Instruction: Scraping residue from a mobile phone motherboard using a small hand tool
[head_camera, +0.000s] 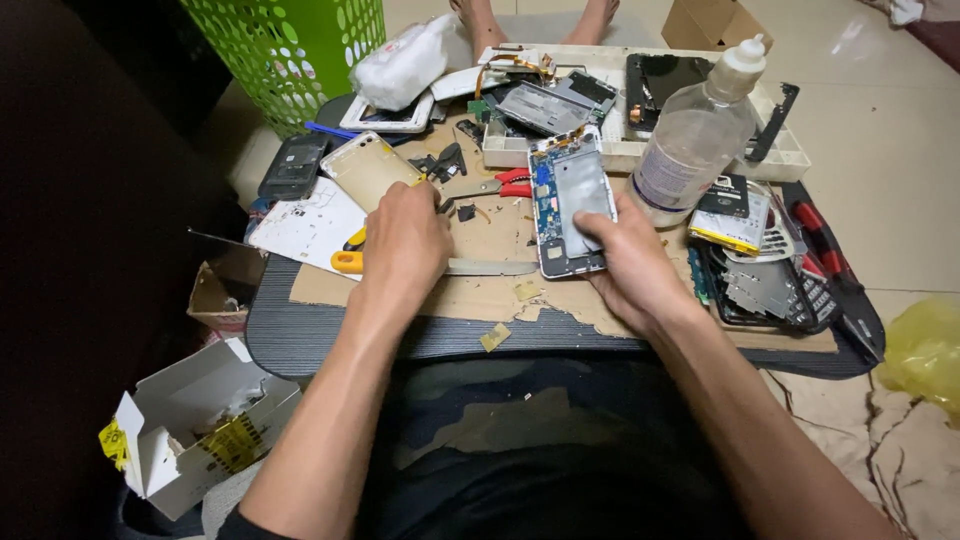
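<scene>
**Tech 1:** Under the right grip we have the opened phone, lying flat on the cardboard sheet that covers the bench. The right hand closes on the phone's near end, thumb across its inner plate, fingers under the edge.

**Tech 2:** Confirmed. Our left hand is curled shut, knuckles up, pressing down on a flat metal strip that runs from this grip toward the phone. We cannot tell whether the fingers wrap the strip or only pin it.

**Tech 1:** Just outboard of the left grip we see a yellow tool handle, touching the hand's edge. Beyond that grip lies a gold back cover, with a dark phone shell beside it.

**Tech 2:** Between the two grips, farther from us, sit red-handled pliers. Beyond the right grip a white tray holds loose boards and frames.

**Tech 1:** A clear plastic bottle stands upright just past the right grip, near the phone's far corner. Outboard of that grip we note a battery, stacked metal shields and a red-and-black screwdriver.
</scene>
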